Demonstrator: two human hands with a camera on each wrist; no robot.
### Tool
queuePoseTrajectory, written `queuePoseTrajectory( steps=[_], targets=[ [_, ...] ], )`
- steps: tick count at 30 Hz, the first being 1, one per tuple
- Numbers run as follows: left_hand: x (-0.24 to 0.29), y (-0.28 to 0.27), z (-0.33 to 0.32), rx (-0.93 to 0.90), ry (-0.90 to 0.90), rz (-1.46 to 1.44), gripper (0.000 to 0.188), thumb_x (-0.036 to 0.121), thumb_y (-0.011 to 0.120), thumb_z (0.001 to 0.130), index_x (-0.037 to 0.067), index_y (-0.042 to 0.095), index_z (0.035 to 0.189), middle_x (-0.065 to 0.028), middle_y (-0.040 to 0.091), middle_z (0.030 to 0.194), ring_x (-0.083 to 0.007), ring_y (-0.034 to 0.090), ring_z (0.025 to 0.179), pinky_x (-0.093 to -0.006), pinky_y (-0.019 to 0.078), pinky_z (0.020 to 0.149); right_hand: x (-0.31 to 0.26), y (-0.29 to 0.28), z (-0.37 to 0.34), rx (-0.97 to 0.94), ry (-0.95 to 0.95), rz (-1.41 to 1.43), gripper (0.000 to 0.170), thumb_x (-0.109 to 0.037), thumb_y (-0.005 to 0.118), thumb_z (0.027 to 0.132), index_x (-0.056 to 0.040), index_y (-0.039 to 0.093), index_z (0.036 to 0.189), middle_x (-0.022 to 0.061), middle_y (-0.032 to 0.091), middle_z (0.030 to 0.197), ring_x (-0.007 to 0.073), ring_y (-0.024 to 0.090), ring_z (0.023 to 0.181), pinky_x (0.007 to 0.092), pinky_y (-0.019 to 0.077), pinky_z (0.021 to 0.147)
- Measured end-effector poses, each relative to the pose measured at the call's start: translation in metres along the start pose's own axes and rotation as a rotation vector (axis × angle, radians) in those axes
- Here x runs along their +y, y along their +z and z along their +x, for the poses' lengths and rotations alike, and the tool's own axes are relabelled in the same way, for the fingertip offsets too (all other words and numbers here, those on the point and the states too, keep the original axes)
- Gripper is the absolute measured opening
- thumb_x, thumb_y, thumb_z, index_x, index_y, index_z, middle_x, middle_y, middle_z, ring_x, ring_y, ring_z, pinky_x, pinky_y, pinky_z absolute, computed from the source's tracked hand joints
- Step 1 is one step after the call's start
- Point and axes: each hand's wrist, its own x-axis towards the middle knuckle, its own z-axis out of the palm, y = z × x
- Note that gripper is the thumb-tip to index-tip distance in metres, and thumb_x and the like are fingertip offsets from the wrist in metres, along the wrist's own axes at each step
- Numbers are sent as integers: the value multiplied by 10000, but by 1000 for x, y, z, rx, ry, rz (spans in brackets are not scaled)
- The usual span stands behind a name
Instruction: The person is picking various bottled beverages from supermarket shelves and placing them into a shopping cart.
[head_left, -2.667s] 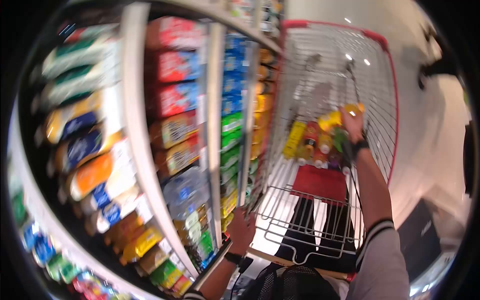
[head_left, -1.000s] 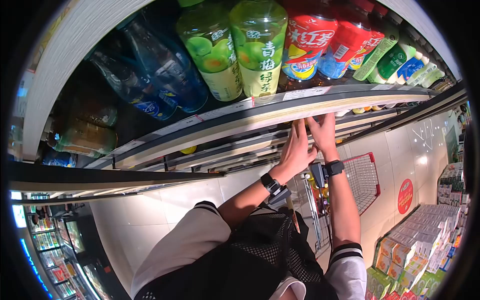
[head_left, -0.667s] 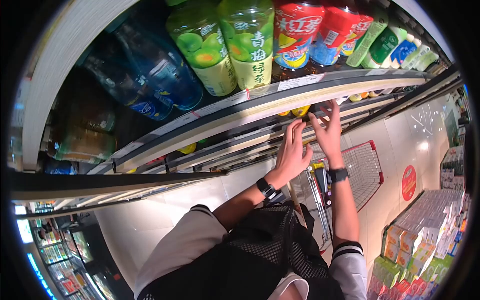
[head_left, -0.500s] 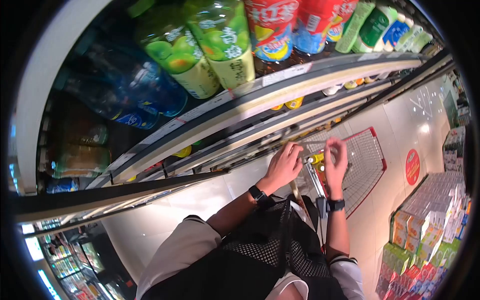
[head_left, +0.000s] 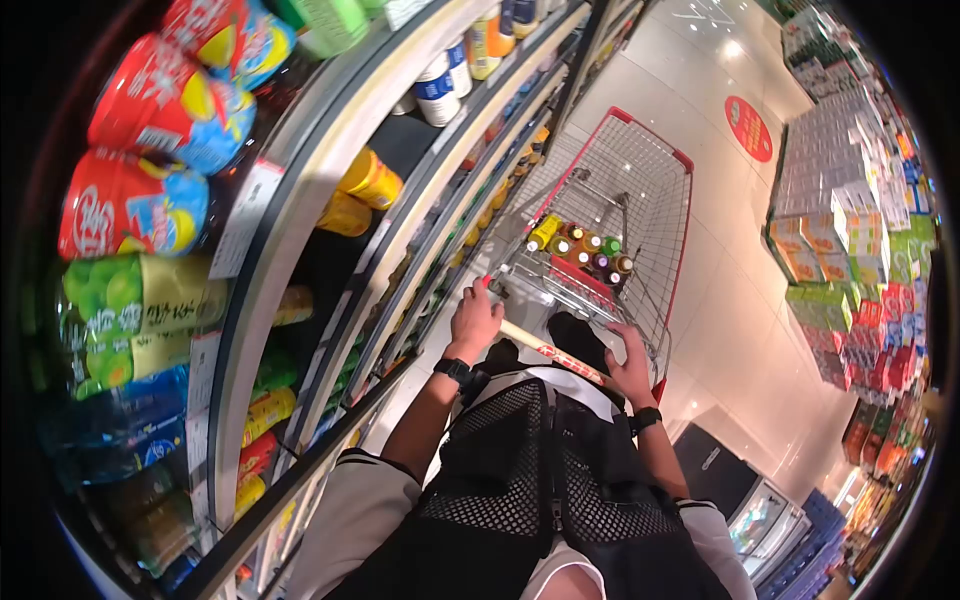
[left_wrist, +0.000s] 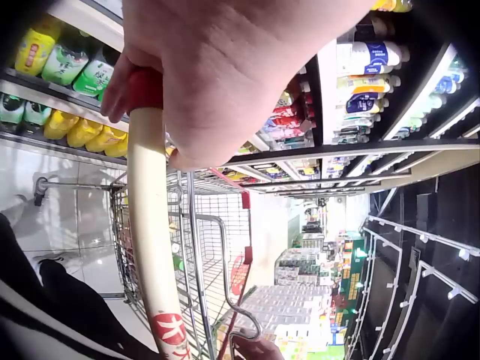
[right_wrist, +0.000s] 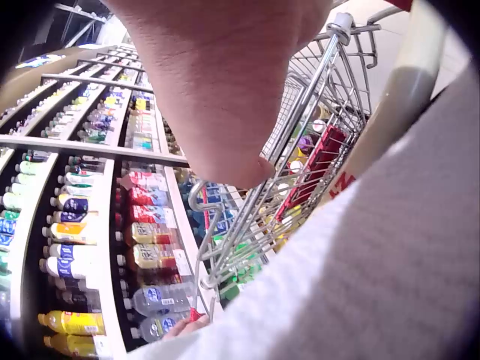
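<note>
My left hand (head_left: 474, 322) grips the left end of a shopping cart's handle (head_left: 555, 355). In the left wrist view, its fingers wrap the red end cap (left_wrist: 145, 88) of the cream bar. At the right end of the same handle, my right hand (head_left: 630, 365) has its thumb and fingers spread in a loose curve, right at the bar. The right wrist view shows only the hand's side (right_wrist: 225, 97); its fingertips are hidden. The wire cart (head_left: 683, 160) has red corners and holds several capped drink bottles (head_left: 592, 243) beside its red panel (head_left: 580, 280), including a yellow bottle (head_left: 543, 232).
Shelves close on my left carry red-labelled tea bottles (head_left: 150, 110), green bottles (head_left: 105, 320) and blue bottles (head_left: 130, 425). Stacked cartons (head_left: 835, 170) stand to the right across the tiled floor (head_left: 735, 290). A red round floor sticker (head_left: 748, 128) lies ahead of the cart.
The view has swung from the shelf toward the cart. Both hands have come down from shelf height, the left onto the handle. Earliest, the right hand held an orange-yellow bottle inside the cart.
</note>
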Motion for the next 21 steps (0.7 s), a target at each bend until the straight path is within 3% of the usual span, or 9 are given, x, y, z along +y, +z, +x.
queuePoseTrajectory(
  steps=[5, 7, 11, 12, 15, 17, 19, 20, 21],
  targets=[
    [-12, 9, -3, 1, 22, 18, 642, 205, 717, 959, 62, 412, 1506, -304, 624, 1286, -491, 686, 1097, -574, 569, 912, 1, -3, 1, 11, 63, -6, 500, 33, 688, 800, -62, 643, 1289, 166, 657, 1221, 416, 619, 1211, 460, 479, 1085],
    [-21, 14, -4, 48, 69, -209, 627, 145, 699, 960, 71, 429, 1521, -279, 632, 1293, -469, 685, 1100, -557, 566, 915, 11, -5, 5, -5, 47, 27, 496, 58, 658, 790, -59, 653, 1272, 166, 658, 1228, 412, 624, 1209, 458, 488, 1078],
    [-28, 23, -3, 36, 24, -136, 632, 54, 676, 927, 80, 456, 1519, -251, 634, 1318, -434, 681, 1129, -496, 572, 929, 24, -12, 12, -62, 150, 285, 472, 103, 571, 775, -43, 705, 1203, 149, 655, 1182, 336, 654, 1172, 402, 523, 1037],
    [-29, 25, -5, 29, 19, -132, 632, 54, 676, 927, 80, 456, 1519, -251, 634, 1318, -434, 681, 1129, -496, 572, 929, 26, -13, 14, -55, 167, 230, 437, 96, 556, 794, -39, 729, 1171, 125, 665, 1093, 271, 675, 1079, 363, 538, 966],
    [-29, 24, -5, 131, 141, -153, 623, 49, 690, 932, 103, 461, 1508, -223, 675, 1294, -403, 736, 963, -485, 588, 854, 46, -14, 25, -128, 353, 280, 360, 62, 568, 841, -36, 750, 1136, 112, 684, 1003, 239, 682, 968, 340, 538, 883],
    [-20, 16, -3, 35, -14, -194, 563, 29, 658, 912, 68, 492, 1449, -245, 661, 1284, -440, 690, 1103, -499, 580, 905, 56, -19, 38, -140, 434, 310, 269, 11, 588, 891, -34, 766, 1088, 95, 719, 942, 194, 687, 899, 321, 527, 830],
    [-31, 26, 6, 59, -20, -137, 517, 62, 660, 918, 70, 511, 1413, -233, 711, 1204, -441, 716, 1038, -514, 591, 847, 81, -20, 58, -379, 456, 226, 243, -21, 592, 927, -41, 768, 1093, 79, 753, 948, 173, 693, 865, 318, 533, 801],
    [-36, 28, 9, 92, -16, -18, 489, 88, 660, 929, 74, 525, 1399, -218, 734, 1158, -432, 731, 984, -520, 594, 815, 95, -19, 69, -267, 310, 234, 200, -45, 613, 965, -51, 763, 1096, 70, 761, 942, 154, 696, 829, 327, 542, 753],
    [-37, 30, 12, 122, -14, 105, 463, 113, 659, 940, 78, 539, 1386, -203, 757, 1112, -424, 747, 929, -526, 596, 784, 130, -9, 79, -111, 331, 307, 173, -60, 627, 980, -57, 755, 1097, 75, 762, 952, 166, 699, 817, 330, 544, 734]
  ],
)
